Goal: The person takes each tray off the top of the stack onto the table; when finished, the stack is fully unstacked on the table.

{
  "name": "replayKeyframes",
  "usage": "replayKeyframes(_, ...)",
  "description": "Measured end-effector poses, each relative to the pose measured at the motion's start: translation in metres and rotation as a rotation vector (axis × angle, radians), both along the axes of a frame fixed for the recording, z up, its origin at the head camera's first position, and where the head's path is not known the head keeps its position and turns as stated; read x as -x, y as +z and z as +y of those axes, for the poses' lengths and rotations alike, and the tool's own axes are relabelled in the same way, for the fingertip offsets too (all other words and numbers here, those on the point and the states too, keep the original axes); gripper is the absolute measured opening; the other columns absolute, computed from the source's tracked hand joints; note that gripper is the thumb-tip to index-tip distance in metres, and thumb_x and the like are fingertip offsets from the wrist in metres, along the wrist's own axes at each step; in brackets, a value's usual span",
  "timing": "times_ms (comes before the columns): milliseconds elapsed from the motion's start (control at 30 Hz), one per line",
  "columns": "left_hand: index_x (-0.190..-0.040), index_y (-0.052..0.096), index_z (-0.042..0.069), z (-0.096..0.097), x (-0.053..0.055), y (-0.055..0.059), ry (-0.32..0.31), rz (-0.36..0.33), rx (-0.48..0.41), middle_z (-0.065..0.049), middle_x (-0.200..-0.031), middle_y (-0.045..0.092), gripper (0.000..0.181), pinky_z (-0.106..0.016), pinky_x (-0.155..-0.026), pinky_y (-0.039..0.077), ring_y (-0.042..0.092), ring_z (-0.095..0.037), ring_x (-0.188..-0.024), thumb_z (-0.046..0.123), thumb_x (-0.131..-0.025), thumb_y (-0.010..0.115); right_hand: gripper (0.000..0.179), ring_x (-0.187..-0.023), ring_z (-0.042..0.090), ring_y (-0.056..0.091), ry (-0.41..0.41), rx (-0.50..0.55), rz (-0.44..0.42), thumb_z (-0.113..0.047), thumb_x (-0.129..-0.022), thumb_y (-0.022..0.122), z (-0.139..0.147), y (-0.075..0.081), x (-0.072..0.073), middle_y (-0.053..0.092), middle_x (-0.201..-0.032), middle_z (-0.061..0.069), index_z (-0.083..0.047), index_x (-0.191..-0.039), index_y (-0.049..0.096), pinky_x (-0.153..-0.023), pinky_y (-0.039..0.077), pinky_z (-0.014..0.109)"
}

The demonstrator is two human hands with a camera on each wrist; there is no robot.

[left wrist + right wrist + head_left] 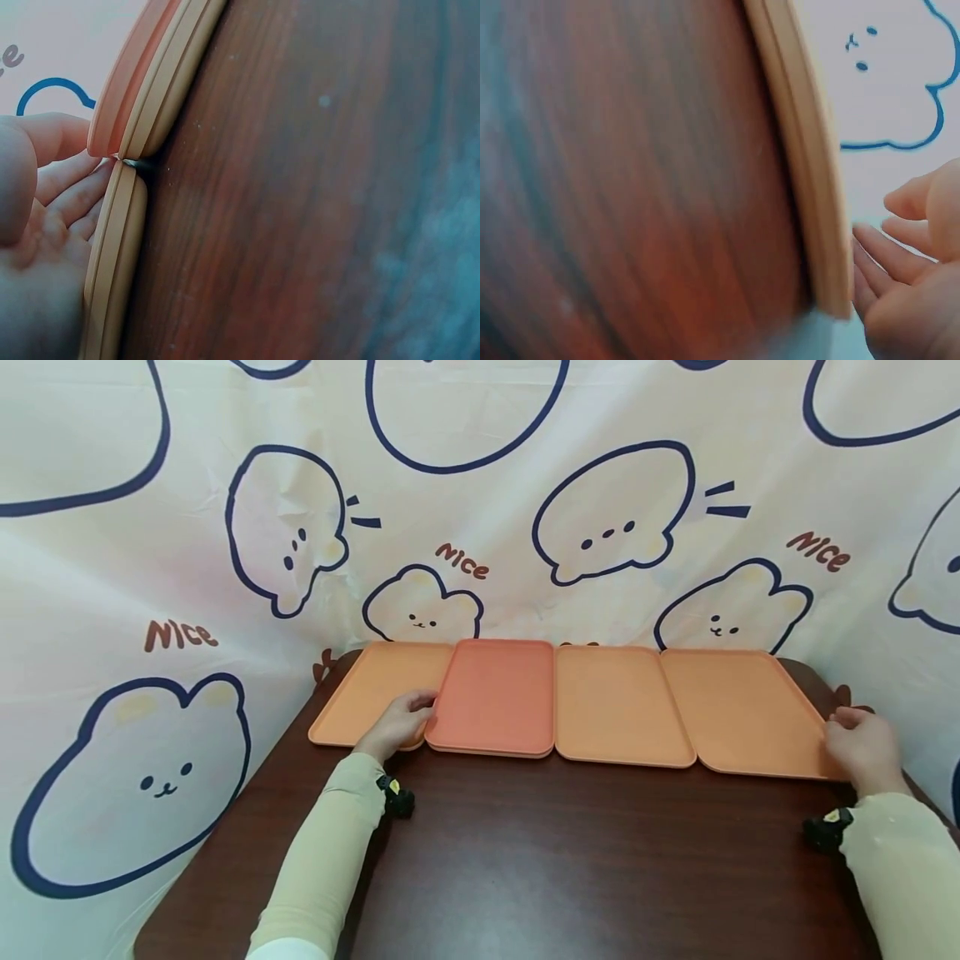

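A coral tray point(495, 693) lies in the row at the back of the table, stacked on a light orange tray whose rim shows below it in the left wrist view. My left hand point(401, 720) is over the left orange tray point(375, 693), fingers extended against the coral tray's left edge. In the left wrist view the fingertips point(71, 135) meet that edge. On the far right, my right hand point(866, 747) is beside the outer edge of the right orange tray point(750, 714). Its fingers are loosely bent; whether they touch the rim is unclear.
Another orange tray point(622, 706) fits between the coral tray and the right one, edges meeting. The dark brown wooden table point(570, 860) extends toward me. A pale cloth point(600, 410) with cartoon bears hangs behind and at both sides.
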State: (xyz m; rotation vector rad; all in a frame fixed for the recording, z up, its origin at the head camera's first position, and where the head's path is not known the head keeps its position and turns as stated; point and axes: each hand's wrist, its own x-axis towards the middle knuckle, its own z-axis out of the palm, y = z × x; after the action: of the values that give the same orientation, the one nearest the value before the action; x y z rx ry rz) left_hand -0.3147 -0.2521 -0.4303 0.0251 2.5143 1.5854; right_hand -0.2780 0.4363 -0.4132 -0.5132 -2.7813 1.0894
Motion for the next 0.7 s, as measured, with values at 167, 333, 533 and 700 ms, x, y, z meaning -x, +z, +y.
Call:
replayKeyframes(167,-0.165,0.042,0.006,-0.001,-0.001,0.000,0.005,0.004,0.000,-0.019,-0.171,0.041,0.054,-0.052,-0.133,0.030,0.036,-0.035,-0.160,0.019,-0.114,0.052,0.060,-0.146,0.055,0.041,0.039,0.025,0.048,-0.023,-0.112,0.037,-0.038,0.017,0.009,0.041,-0.161,0.039,0.012,-0.162,0.035,-0.103,0.055,0.051)
replayKeyframes(333,-0.165,0.042,0.006,-0.002,-0.001,-0.002,0.006,-0.005,-0.012,-0.018,-0.171,0.041,0.053,-0.052,-0.133,0.031,0.037,-0.034,-0.161,0.019,-0.114,0.052,0.058,-0.125,0.034,0.060,0.165,0.099,0.109,-0.029,-0.116,0.036,-0.083,0.020,0.019,0.056,-0.153,0.033,0.007,-0.160,0.044,-0.069,0.047,0.007)
replayKeyframes(533,-0.165,0.041,0.008,-0.001,0.000,-0.003,0.009,-0.019,-0.017,-0.016,-0.171,0.042,0.054,-0.052,-0.132,0.033,0.037,-0.032,-0.160,0.021,-0.114,0.052,0.053,-0.121,0.033,0.067,0.317,0.180,0.124,-0.026,-0.117,0.039,-0.136,0.021,0.028,0.061,-0.146,0.034,0.010,-0.154,0.050,-0.080,0.056,0.011)
replayKeyframes(700,-0.166,0.041,0.008,0.000,0.000,-0.001,0.003,-0.012,-0.009,-0.016,-0.171,0.041,0.054,-0.052,-0.132,0.033,0.037,-0.032,-0.161,0.021,-0.114,0.051,0.051,-0.128,0.041,0.065,0.392,0.245,0.071,-0.025,-0.118,0.040,-0.179,0.025,0.036,0.061,-0.147,0.033,0.009,-0.155,0.049,-0.102,0.061,0.036)
